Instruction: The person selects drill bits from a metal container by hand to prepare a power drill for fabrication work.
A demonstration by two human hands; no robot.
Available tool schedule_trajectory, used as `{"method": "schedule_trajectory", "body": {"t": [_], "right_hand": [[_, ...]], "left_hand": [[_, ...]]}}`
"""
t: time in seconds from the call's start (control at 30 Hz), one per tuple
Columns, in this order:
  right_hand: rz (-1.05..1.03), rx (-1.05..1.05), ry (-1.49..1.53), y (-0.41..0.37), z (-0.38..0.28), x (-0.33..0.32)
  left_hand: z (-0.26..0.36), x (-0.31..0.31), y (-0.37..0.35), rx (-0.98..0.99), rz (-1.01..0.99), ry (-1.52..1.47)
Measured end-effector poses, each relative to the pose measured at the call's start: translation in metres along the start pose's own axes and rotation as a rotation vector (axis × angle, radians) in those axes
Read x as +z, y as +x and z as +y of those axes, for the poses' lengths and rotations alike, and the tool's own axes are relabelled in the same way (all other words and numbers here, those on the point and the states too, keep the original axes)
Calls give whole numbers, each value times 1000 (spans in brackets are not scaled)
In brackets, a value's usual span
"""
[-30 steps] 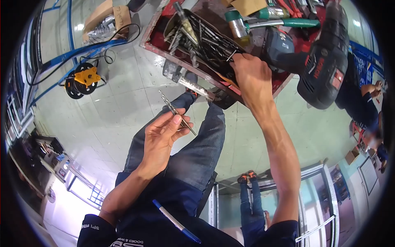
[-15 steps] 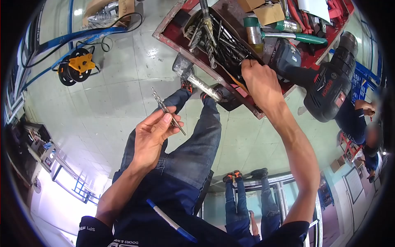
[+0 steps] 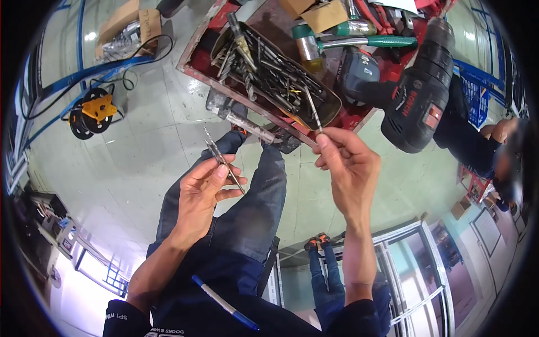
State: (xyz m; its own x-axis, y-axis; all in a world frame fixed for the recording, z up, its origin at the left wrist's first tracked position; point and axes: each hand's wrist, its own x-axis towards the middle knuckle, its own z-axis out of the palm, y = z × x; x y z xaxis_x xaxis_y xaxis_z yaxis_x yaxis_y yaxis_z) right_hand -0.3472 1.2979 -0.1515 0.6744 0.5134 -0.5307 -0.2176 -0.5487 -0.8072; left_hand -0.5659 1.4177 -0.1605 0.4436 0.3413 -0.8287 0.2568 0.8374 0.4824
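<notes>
Fingertips of right hand (image 3: 347, 163) pinch a thin drill bit (image 3: 312, 110); left hand (image 3: 201, 194) pinches another bit (image 3: 223, 159).

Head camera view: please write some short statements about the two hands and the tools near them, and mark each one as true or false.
1. The left hand holds a drill bit. True.
2. The right hand is empty. False: its fingertips pinch a thin bit.
3. The tray contains many drill bits. True.
4. The power drill lies on the floor. False: it lies up on the red cart, beside the tray.
5. A cable reel sits on the floor. True.
</notes>
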Motion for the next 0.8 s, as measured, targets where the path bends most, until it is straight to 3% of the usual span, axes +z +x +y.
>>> {"method": "schedule_trajectory", "body": {"t": [0.07,0.33,0.47,0.57,0.8], "right_hand": [[-42,88,126,-7,-4,0],[-103,84,335,-16,7,5],[-29,86,276,-23,15,5],[153,-110,-27,-31,29,8],[306,-75,-114,-35,36,8]], "left_hand": [[5,9,3,22,-36,43],[11,30,15,117,-134,102],[12,37,16,116,-151,110],[9,37,15,81,-151,131],[1,34,7,-89,-133,141]]}}
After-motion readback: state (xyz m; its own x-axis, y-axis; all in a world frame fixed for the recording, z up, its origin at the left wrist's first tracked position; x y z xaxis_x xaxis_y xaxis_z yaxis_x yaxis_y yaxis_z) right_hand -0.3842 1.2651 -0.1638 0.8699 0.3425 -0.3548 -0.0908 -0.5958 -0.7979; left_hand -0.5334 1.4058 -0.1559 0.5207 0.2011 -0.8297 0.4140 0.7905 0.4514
